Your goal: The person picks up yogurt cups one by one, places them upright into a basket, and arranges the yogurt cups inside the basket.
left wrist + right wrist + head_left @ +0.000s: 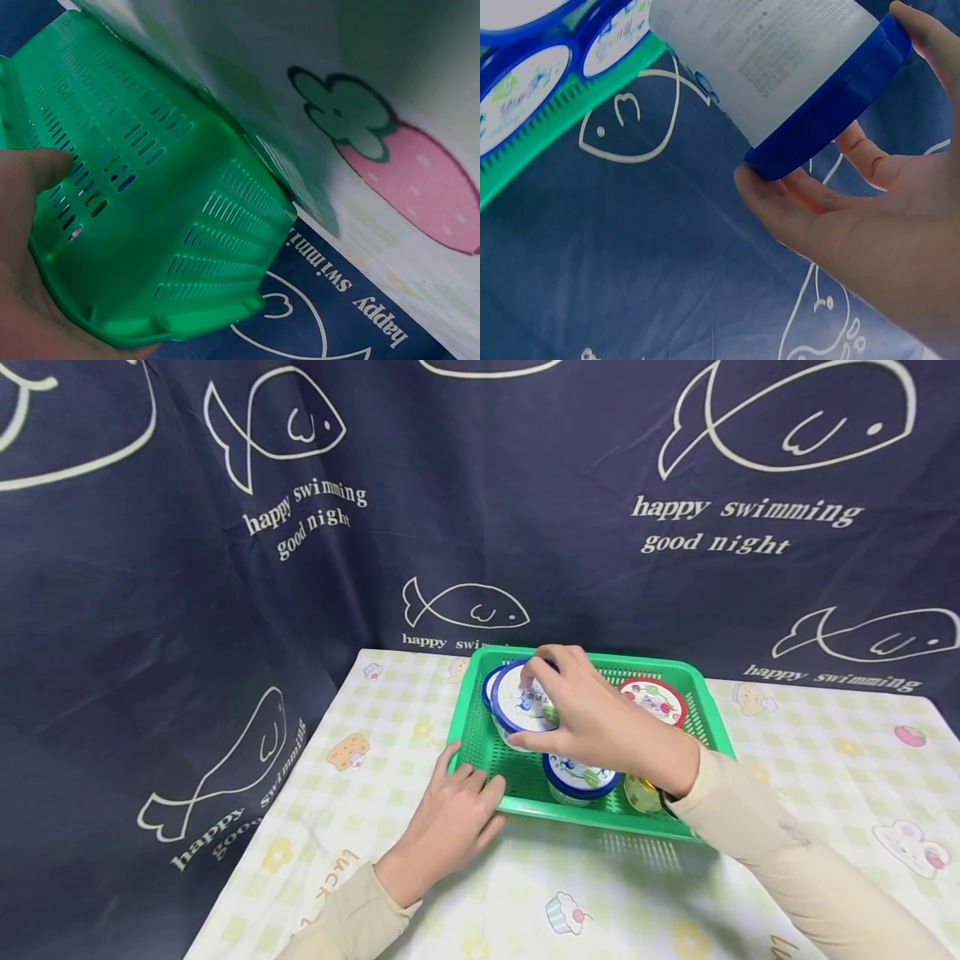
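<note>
My right hand (600, 718) grips a white plastic tub with a blue lid (517, 702) by its lid, above the left part of a green basket (600, 822). In the right wrist view, thumb and fingers pinch the lid's edge, and printed text covers the side of the tub (765, 60). My left hand (453, 814) holds the basket's front left corner, its thumb against the slotted wall (225, 225) in the left wrist view. Beside the held tub, a second blue-lidded tub (489, 687) is partly hidden. Another blue-lidded tub (579, 777) stands at the basket's front.
A red-lidded tub (654, 697) sits in the basket's right part, half covered by my right forearm. Below it is a yellowish jar (642, 795). The basket rests on a checked tablecloth (405, 710), with a dark blue fish-print curtain (570, 585) right behind.
</note>
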`<state>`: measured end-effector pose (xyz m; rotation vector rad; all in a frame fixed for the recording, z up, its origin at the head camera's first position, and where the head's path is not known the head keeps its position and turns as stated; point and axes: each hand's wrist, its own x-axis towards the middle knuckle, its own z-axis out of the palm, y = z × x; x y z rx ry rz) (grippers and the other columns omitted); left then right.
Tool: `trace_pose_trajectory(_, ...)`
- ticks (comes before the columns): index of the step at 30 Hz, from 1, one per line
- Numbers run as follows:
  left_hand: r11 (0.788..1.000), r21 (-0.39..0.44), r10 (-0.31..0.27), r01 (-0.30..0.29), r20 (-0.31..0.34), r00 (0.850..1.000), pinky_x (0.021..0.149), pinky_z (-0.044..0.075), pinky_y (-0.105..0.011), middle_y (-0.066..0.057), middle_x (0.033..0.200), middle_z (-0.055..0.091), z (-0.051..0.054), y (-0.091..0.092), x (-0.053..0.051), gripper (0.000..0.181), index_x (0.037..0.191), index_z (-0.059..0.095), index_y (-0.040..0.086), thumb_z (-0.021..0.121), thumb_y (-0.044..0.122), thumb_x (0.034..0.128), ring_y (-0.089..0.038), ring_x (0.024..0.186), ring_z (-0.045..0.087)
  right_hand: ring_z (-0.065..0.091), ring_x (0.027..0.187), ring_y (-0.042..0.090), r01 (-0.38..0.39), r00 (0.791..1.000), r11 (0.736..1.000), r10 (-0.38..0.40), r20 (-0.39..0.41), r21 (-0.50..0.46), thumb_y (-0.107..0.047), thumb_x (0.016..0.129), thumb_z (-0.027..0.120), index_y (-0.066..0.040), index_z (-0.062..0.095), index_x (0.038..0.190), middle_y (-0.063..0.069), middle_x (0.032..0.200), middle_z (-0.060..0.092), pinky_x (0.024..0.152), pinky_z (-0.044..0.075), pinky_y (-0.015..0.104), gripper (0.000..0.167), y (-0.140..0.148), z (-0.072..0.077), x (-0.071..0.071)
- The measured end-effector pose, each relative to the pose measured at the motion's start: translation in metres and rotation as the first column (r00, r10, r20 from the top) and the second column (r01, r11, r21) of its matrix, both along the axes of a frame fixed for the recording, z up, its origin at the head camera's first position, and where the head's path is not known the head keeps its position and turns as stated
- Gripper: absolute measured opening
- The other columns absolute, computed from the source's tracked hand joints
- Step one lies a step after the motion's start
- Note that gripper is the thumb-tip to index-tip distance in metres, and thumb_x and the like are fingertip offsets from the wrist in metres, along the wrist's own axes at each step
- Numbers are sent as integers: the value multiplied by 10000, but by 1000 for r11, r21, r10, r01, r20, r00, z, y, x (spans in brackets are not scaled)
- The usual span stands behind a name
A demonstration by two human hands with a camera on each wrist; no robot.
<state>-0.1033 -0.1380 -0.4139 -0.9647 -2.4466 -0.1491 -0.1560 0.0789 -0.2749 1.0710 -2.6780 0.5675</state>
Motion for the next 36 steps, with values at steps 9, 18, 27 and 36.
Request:
trace_pose_trajectory(9, 1000, -13, 3, -3, -3, 1000, 1146, 253, -595, 48, 775, 626, -1, 0, 0, 143, 935, 613, 171, 638, 303, 888, -175, 762, 605, 447, 1183, 285, 6, 999, 999, -8, 40, 46, -539, 766, 797, -120, 558, 1146, 113, 1252, 512, 974, 488, 475, 614, -15, -15, -2)
trace_pose_trajectory(18, 1000, -15, 4, -4, -4, 1000, 1143, 255, -599, 43, 767, 618, -1, 0, 2, 154, 903, 581, 164, 649, 301, 882, -178, 752, 597, 461, 951, 239, 27, 999, 994, -31, 38, 106, -538, 766, 797, -124, 561, 1109, 54, 1021, 519, 820, 485, 395, 586, -22, -30, -2)
trace_pose_trajectory(27, 1000, -14, -1, 1, -8, 1000, 1143, 257, -598, 33, 772, 628, -1, 0, 0, 187, 879, 564, 155, 678, 303, 868, -180, 755, 604, 490, 926, 265, 58, 996, 990, -67, 65, 129, -551, 776, 783, -109, 561, 1126, 81, 1025, 536, 834, 500, 424, 606, -23, -44, -2)
trace_pose_trajectory(36, 1000, -12, -7, 7, -6, 1000, 1139, 258, -600, 21, 767, 625, -1, 0, 1, 171, 905, 568, 141, 662, 282, 875, -200, 755, 600, 527, 997, 316, 53, 996, 966, -70, 57, 255, -544, 808, 755, -85, 554, 1231, 144, 1130, 563, 880, 523, 500, 656, -29, -47, -2)
